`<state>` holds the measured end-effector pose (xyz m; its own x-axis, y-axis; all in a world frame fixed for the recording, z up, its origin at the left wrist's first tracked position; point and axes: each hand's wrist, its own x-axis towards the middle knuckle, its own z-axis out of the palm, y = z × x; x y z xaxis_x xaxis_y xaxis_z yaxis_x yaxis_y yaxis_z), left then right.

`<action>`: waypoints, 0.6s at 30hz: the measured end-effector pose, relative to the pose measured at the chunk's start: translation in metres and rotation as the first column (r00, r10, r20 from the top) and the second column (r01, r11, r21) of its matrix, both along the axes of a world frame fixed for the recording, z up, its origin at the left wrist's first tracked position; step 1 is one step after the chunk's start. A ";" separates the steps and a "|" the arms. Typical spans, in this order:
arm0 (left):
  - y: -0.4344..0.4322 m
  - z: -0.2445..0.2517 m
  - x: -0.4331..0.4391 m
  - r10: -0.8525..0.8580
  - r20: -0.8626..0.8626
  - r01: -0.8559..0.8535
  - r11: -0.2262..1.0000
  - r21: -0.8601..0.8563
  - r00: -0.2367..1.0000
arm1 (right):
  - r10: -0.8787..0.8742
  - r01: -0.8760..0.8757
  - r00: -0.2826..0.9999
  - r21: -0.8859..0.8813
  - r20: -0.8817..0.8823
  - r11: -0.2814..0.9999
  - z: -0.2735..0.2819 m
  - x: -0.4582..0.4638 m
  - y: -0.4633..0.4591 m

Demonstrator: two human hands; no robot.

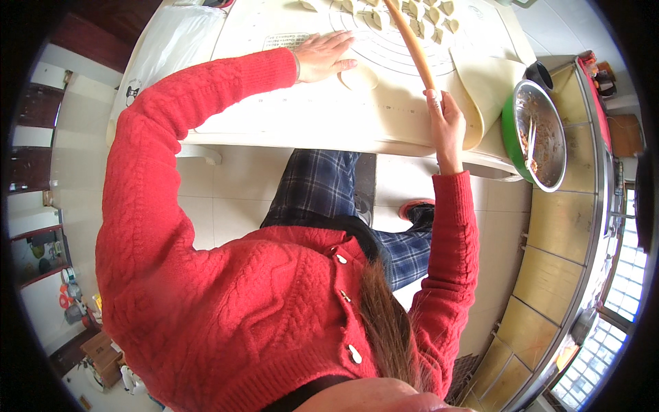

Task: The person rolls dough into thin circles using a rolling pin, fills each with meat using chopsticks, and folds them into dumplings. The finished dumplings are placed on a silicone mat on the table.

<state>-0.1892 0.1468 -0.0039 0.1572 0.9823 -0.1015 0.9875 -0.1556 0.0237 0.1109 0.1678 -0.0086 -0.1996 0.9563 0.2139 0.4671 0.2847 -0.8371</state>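
My left hand (325, 54) lies palm down on the white printed mat (309, 110), fingers stretched out. Its thumb reaches to the edge of a flat round dough wrapper (359, 77). In my right hand (447, 116) is one end of a slim wooden rolling pin (412, 44). The pin points away from me, its far end out of view at the top. Several dumplings (414, 18) sit at the far side of the mat, some partly behind the pin.
At the table's right edge stands a green-sided metal bowl (507, 123) with filling and chopsticks (531, 141). Behind it is a dark cup (539, 76). The mat's right end curls over (484, 98). A clear plastic sheet (175, 44) lies at left. Yellow cabinets (558, 221) line the right.
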 end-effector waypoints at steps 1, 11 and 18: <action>-0.002 0.000 0.001 0.007 0.009 -0.007 1.000 -0.011 1.000 | 0.001 -0.001 1.000 -0.003 0.002 1.000 0.000 0.000 0.000; -0.021 0.008 0.000 -0.225 0.219 0.204 0.972 0.116 0.949 | 0.035 -0.029 0.996 -0.067 0.085 0.997 0.003 0.005 0.001; -0.053 -0.002 0.013 -0.326 0.135 0.316 0.944 0.095 0.936 | 0.012 -0.006 0.992 -0.051 0.123 0.999 0.002 0.004 0.001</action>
